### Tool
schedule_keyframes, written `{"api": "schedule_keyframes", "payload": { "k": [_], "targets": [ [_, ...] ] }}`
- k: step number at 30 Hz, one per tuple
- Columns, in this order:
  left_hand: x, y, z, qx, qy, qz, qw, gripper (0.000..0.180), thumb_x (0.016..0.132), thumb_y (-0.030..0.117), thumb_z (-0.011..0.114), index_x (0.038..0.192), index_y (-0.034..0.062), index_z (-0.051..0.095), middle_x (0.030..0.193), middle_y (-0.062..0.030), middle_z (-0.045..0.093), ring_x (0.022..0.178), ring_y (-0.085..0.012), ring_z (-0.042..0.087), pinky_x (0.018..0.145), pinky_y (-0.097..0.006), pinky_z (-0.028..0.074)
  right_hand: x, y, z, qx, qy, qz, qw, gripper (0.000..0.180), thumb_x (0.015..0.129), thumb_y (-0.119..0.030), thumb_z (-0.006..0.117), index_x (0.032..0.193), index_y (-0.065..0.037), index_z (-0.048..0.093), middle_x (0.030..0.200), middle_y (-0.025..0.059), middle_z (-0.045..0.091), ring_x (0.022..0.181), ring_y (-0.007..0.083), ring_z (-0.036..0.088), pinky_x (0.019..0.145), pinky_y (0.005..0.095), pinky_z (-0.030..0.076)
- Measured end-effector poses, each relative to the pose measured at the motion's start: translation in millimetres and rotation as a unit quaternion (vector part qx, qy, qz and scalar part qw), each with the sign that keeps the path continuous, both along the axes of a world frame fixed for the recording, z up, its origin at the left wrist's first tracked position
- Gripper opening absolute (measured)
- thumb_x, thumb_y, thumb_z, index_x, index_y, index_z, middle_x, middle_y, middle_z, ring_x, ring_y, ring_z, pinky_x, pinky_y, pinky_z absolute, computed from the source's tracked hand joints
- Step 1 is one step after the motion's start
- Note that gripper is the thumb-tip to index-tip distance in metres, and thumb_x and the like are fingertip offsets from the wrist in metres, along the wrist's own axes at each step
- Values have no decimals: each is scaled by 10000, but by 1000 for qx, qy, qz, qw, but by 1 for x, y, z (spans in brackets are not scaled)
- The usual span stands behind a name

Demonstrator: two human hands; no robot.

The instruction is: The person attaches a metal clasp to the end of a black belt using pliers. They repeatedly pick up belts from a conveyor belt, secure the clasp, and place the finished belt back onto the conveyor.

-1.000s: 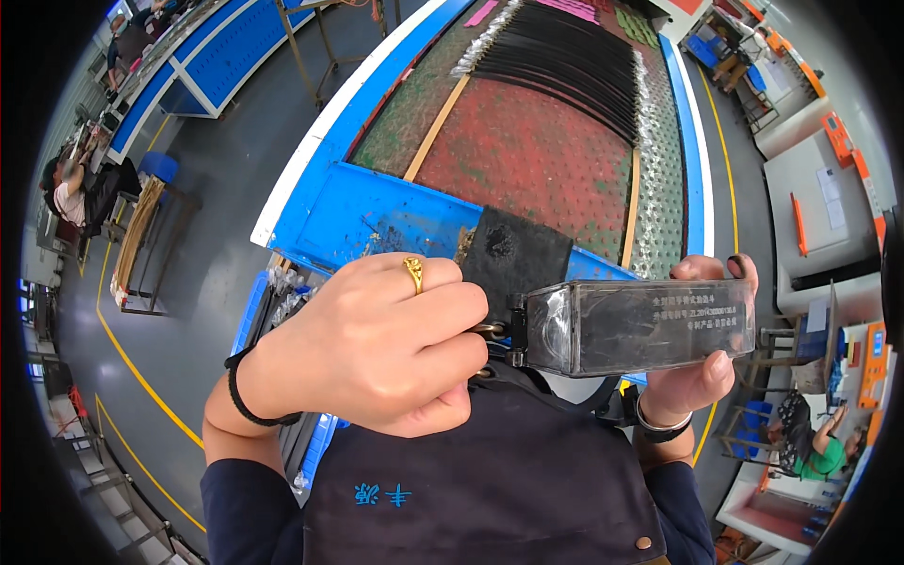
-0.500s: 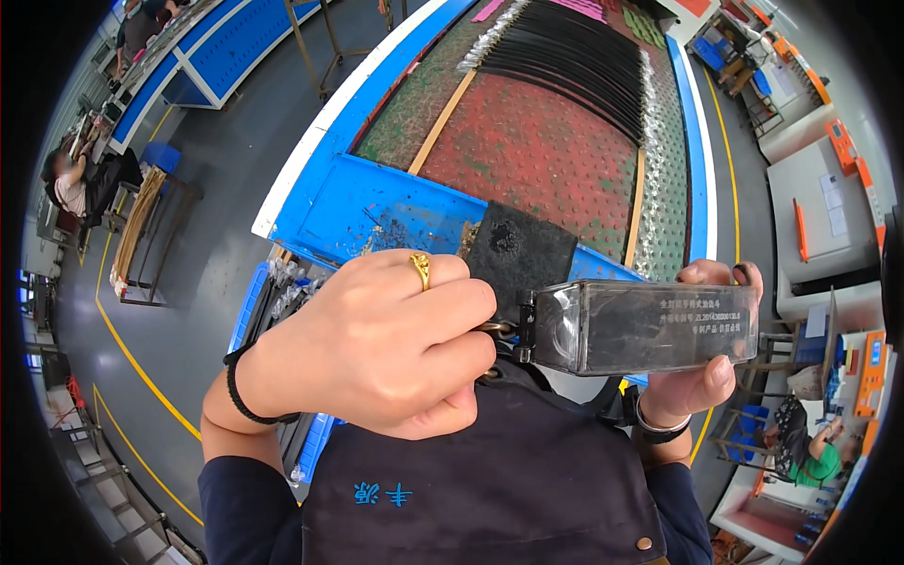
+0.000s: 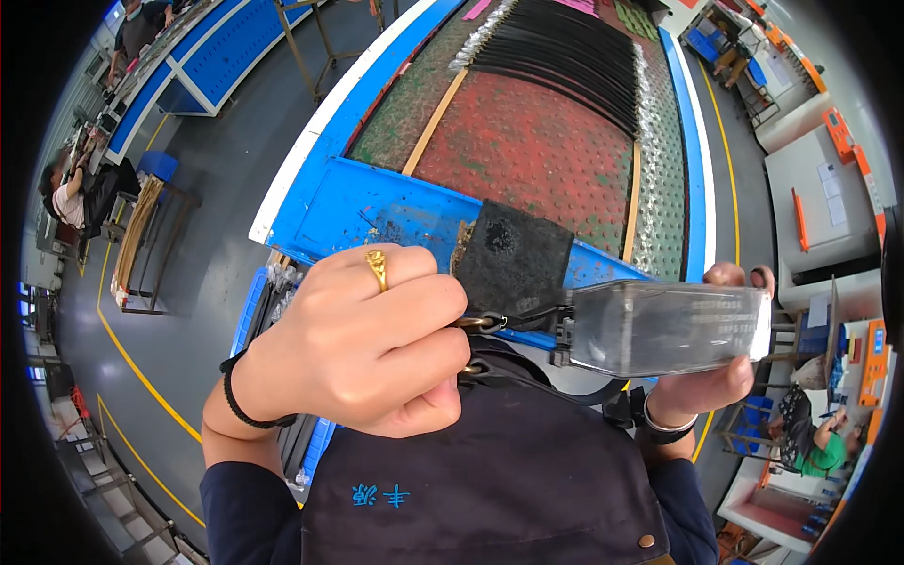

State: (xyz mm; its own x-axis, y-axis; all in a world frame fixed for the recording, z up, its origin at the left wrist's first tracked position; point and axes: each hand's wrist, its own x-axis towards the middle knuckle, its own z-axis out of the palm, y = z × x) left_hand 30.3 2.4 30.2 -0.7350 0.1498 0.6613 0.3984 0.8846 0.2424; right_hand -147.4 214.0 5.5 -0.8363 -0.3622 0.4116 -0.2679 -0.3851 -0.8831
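Observation:
My right hand (image 3: 713, 388) holds a clear smoky plastic box (image 3: 650, 328) lengthwise, fingers behind it and thumb at its lower edge. A black hinge-like fitting (image 3: 562, 330) sits at the box's left end. My left hand (image 3: 363, 344), with a gold ring and a black wristband, is closed in a fist at the left. A bronze-coloured metal loop (image 3: 485, 323) shows right beside its knuckles; what lies inside the fist is hidden. Beyond my hands, a black square pad (image 3: 513, 259) lies over the edge of the blue tray (image 3: 325, 207).
A long blue-edged table ahead has a red and green studded surface (image 3: 537, 141). Several black rods with clear-wrapped ends (image 3: 556, 56) lie across its far part. A blue crate (image 3: 252, 306) of wrapped parts stands left of me. People sit at benches on both sides.
My hands have drawn slightly apart: the left moved left, the right moved right with the box. The box has tilted, so its face looks clearer and more of the metal loop shows.

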Motion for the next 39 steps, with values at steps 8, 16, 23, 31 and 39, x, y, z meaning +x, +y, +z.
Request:
{"api": "schedule_keyframes", "payload": {
  "k": [8,16,23,31,39],
  "targets": [
    [-1,2,5,-89,32,5,996,122,516,139,601,574,58,531,676,-45,509,494,-167,425,434,-277,337,-3,-8,8,14,-56,48,997,882,587,-484,661,1264,-30,324,1003,205,530,901,255,543,760,348,475],
    [-5,5,6,-121,44,-10,992,153,651,169,590,573,54,527,700,-53,516,523,-166,442,437,-276,343,2,-16,13,43,-36,61,997,926,566,-506,672,1259,-5,317,971,213,546,844,254,563,698,339,495],
    [-4,3,3,-109,41,-14,993,178,679,178,589,571,53,524,701,-52,517,533,-170,447,435,-278,342,-7,-7,6,15,-32,62,997,877,598,-488,663,1264,-32,319,997,199,525,846,244,559,685,327,496],
    [1,-6,-9,-63,48,21,997,132,509,122,598,595,46,533,707,-54,508,541,-177,448,436,-279,358,-56,25,-12,-306,-161,227,910,534,870,-274,453,1323,-25,316,1303,204,395,1189,333,436,976,495,392],
    [38,-24,-26,20,7,153,988,237,472,22,622,708,38,623,765,-85,562,572,-224,517,483,-303,414,-86,11,-135,-60,-265,14,962,491,874,-200,490,1326,-81,338,1242,130,460,1072,284,535,890,407,481]
  ]
}}
